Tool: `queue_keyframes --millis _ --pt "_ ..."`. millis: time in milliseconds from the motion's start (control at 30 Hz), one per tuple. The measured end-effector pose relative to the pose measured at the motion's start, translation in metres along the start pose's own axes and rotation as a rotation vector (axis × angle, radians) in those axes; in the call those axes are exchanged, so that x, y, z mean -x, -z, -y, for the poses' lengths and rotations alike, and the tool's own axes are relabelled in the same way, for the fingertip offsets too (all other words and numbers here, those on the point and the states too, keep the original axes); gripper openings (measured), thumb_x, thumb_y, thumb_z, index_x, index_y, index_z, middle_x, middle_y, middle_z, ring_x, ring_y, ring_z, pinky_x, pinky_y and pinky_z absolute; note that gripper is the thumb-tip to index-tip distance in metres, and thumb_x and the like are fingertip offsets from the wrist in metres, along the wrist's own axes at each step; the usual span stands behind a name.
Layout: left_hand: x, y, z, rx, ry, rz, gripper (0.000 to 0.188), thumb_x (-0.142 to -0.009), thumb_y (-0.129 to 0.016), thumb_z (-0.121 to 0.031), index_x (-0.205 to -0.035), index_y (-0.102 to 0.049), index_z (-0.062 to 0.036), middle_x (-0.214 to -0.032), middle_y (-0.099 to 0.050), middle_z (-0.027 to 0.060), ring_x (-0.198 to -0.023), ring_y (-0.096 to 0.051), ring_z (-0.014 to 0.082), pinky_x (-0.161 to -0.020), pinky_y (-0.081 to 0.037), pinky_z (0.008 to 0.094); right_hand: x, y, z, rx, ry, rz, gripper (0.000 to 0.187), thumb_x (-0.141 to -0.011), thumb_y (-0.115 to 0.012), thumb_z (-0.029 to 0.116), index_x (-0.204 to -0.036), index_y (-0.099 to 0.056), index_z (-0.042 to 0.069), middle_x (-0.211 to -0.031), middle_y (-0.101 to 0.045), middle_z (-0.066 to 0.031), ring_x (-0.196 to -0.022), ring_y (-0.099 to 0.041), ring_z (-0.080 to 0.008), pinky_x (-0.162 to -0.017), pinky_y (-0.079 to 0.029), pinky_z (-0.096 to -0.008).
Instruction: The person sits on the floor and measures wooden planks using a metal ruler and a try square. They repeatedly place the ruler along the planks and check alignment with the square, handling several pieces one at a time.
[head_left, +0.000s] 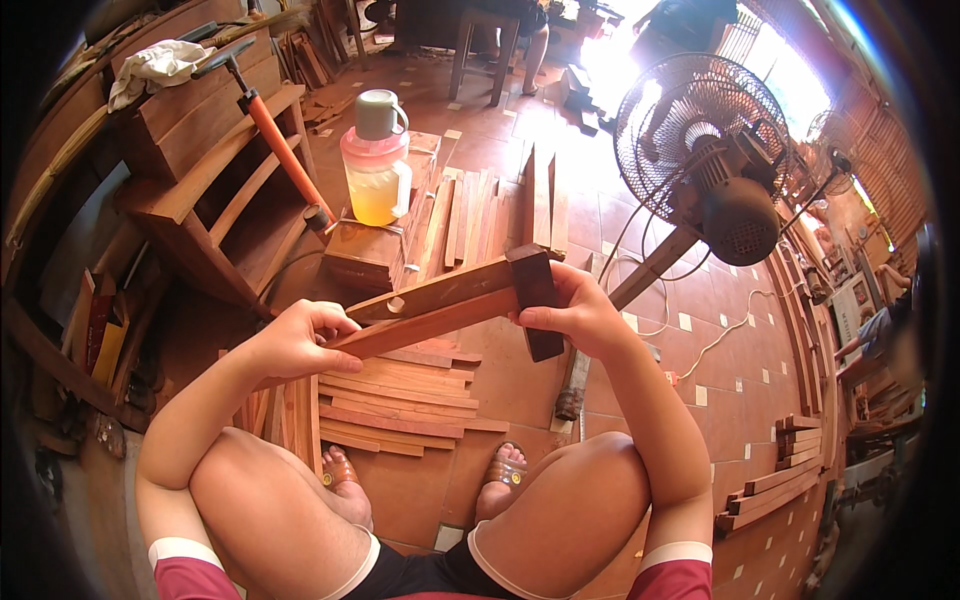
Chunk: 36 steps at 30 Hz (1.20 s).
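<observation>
In front of my knees I hold a long reddish-brown wooden strip [430, 325] slantwise, its right end higher than its left. My left hand [300, 342] pinches the left end between thumb and fingers. A short dark wooden block [536, 303] stands crosswise at the right end, and my right hand [578, 312] grips it, thumb on the near face. Just behind the strip runs a second wooden piece [440, 287] with a pale round spot; whether the two are joined I cannot tell. Below, several cut wooden strips [400, 395] lie side by side on the floor.
A pedestal fan [705, 150] stands at the right, its cord on the tiles. Ahead, a jug of yellow liquid [376, 180] with a cup [378, 115] on its lid sits on a wooden block. An orange pump [280, 150] leans at the left. More strips [770, 485] are stacked at right.
</observation>
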<state>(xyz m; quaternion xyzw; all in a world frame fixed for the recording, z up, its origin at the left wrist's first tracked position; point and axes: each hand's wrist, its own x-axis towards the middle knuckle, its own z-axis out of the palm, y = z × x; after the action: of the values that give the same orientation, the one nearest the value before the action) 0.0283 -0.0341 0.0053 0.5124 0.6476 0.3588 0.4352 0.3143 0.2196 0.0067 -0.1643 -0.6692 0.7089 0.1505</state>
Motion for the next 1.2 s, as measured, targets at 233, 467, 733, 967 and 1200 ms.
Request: queue_keyframes --millis 233,467,733,967,1200 --pt "0.0 -0.001 -0.002 -0.027 -0.016 -0.007 0.038 -0.072 -0.088 -0.013 -0.103 -0.073 0.0043 -0.085 -0.048 -0.0001 -0.079 -0.051 0.0094 -0.068 -0.046 0.027 0.001 0.001 -0.001 -0.001 -0.008 -0.001 0.052 -0.078 -0.08 0.0 -0.125 -0.059 -0.001 -0.107 -0.069 -0.008 -0.096 -0.068 -0.0159 -0.088 -0.056 -0.0324" --pt "0.003 -0.001 -0.005 -0.044 -0.011 -0.027 0.041 -0.071 -0.089 -0.015 -0.103 -0.073 0.0051 -0.08 -0.044 -0.002 -0.075 -0.047 0.0078 -0.065 -0.041 0.0269 0.003 0.002 0.001 0.023 -0.024 0.012 0.052 -0.078 -0.083 0.004 -0.125 -0.059 -0.001 -0.109 -0.069 -0.0063 -0.099 -0.065 -0.0124 -0.089 -0.054 -0.0298" --pt "0.005 0.001 -0.007 -0.074 -0.008 -0.019 0.039 -0.073 -0.087 -0.017 -0.103 -0.072 0.003 -0.084 -0.054 0.0005 -0.078 -0.05 0.0097 -0.069 -0.045 0.0281 0.003 0.001 0.002 0.04 0.015 0.024 0.052 -0.078 -0.081 0.001 -0.125 -0.059 -0.001 -0.107 -0.069 -0.0065 -0.097 -0.066 -0.0134 -0.089 -0.054 -0.0308" --pt "0.004 0.0 -0.011 -0.093 -0.002 -0.013 0.039 -0.073 -0.087 -0.017 -0.103 -0.072 0.0031 -0.083 -0.052 0.0001 -0.077 -0.049 0.0092 -0.069 -0.045 0.0278 0.004 -0.001 0.006 0.064 0.011 -0.002 0.047 -0.079 -0.077 -0.004 -0.122 -0.059 -0.001 -0.105 -0.07 -0.0073 -0.094 -0.068 -0.0149 -0.086 -0.056 -0.031" --pt "0.003 0.001 -0.004 -0.071 -0.022 -0.003 0.04 -0.074 -0.088 -0.018 -0.104 -0.072 0.004 -0.084 -0.053 0.0004 -0.079 -0.05 0.0086 -0.069 -0.046 0.0272 0.004 0.001 0.003 0.044 -0.012 0.023 0.054 -0.079 -0.081 0.002 -0.127 -0.058 0.0 -0.107 -0.069 -0.0062 -0.097 -0.066 -0.014 -0.088 -0.055 -0.0312"
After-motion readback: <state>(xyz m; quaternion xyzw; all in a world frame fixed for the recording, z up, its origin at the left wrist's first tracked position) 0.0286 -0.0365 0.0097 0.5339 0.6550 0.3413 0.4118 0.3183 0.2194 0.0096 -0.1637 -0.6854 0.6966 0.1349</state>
